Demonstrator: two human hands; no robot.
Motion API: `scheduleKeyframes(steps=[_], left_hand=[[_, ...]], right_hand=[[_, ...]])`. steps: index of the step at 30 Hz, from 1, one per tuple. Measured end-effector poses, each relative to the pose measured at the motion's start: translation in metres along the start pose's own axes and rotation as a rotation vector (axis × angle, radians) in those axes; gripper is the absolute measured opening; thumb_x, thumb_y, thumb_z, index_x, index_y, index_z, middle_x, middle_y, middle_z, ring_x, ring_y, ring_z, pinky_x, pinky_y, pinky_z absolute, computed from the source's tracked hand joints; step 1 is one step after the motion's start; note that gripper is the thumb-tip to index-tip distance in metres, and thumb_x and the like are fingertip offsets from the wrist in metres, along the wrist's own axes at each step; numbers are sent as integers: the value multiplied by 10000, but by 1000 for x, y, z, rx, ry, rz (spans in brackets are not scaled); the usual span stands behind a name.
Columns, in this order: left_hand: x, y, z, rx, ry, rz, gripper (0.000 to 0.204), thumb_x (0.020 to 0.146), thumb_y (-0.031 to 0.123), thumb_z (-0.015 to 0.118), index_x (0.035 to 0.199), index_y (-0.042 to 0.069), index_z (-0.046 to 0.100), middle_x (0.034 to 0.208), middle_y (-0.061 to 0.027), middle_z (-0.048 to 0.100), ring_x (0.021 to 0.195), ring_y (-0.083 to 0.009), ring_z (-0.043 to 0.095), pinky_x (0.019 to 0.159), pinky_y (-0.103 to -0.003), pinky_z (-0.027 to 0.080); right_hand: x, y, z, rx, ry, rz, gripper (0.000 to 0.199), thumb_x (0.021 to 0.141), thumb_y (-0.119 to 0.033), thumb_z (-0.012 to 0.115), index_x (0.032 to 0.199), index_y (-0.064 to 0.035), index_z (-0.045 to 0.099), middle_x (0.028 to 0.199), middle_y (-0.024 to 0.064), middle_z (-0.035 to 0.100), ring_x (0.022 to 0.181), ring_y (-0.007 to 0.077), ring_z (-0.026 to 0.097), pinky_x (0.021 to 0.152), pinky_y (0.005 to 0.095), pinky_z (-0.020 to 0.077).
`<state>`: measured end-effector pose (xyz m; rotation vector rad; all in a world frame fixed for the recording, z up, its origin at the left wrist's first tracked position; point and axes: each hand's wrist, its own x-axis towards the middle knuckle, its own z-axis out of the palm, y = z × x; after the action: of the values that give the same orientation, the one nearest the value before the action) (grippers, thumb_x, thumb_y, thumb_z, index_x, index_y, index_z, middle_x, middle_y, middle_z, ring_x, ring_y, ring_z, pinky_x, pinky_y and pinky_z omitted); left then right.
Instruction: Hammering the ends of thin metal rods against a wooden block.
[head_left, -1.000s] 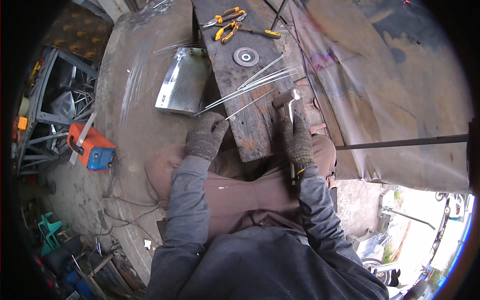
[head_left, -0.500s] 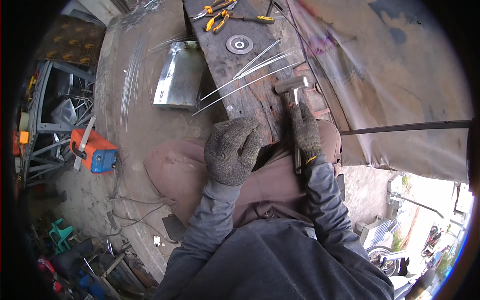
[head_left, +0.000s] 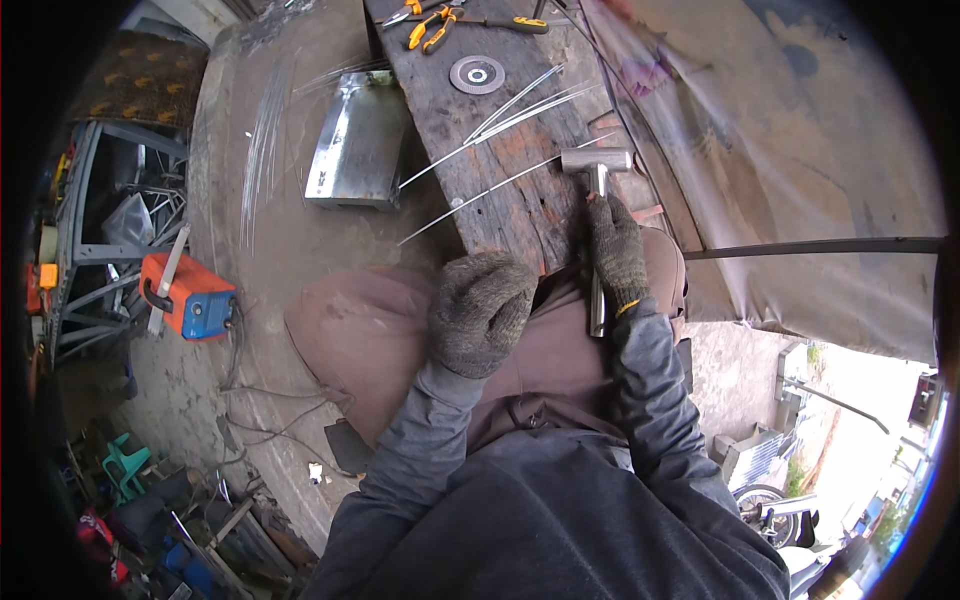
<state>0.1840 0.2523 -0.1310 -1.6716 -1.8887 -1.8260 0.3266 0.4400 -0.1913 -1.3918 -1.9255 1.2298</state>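
My right hand [head_left: 618, 248], in a dark knitted glove, grips the handle of a steel hammer [head_left: 598, 160] along the right side of the bench. The hammer's head lies crosswise beyond my fingers, and its metal handle shows again below the hand. My left hand [head_left: 482, 312], gloved too, is closed in front of the bench's near end; anything inside its fingers is hidden. On the dark wooden bench [head_left: 510, 215], a single thin metal rod [head_left: 500, 186] lies slantwise, its left end jutting past the edge. Several more thin rods [head_left: 520, 118] lie beyond it.
A grinding disc [head_left: 477, 75] and yellow-handled pliers [head_left: 437, 30] lie farther up the bench. A shiny sheet-metal box [head_left: 352, 140] stands left of it, beside thin rods on the floor [head_left: 262, 165]. An orange-blue machine [head_left: 190, 295] with cables is at left; a hanging sheet [head_left: 780, 150] at right.
My left hand has moved right, still closed. The hammer has shifted slightly right and its head has turned more level. The nearest rod lies farther from the other rods.
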Motion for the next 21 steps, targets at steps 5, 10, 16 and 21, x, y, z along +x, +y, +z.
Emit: scheduleKeyframes(steps=[5,10,16,21], left_hand=[[-5,3,5,61,-33,20,330,772,10,822,1055,85,671,1038,-110,700,955,-302,657,843,-432,539],[-2,14,5,64,-6,13,334,767,7,831,1051,88,675,1014,-90,711,951,-295,656,832,-429,538],[-3,14,11,7,-10,11,305,782,64,829,1058,120,712,1030,-71,708,951,-296,659,843,-429,534],[-2,15,9,22,17,-65,275,797,-4,808,1037,49,685,1017,-112,718,922,-301,665,810,-424,541]], right_hand=[[3,4,-2,33,-19,130,427,1062,-398,480,1193,-12,606,955,207,675,900,356,658,834,441,503],[-4,-22,-2,295,-90,368,430,1059,-408,489,1092,3,612,890,176,662,827,264,648,772,411,502],[6,11,-2,123,-19,152,436,1056,-410,495,1123,5,610,873,184,648,821,299,638,777,430,496],[5,8,0,87,-32,144,416,1070,-370,464,1157,11,606,996,215,654,906,373,629,837,452,486]])
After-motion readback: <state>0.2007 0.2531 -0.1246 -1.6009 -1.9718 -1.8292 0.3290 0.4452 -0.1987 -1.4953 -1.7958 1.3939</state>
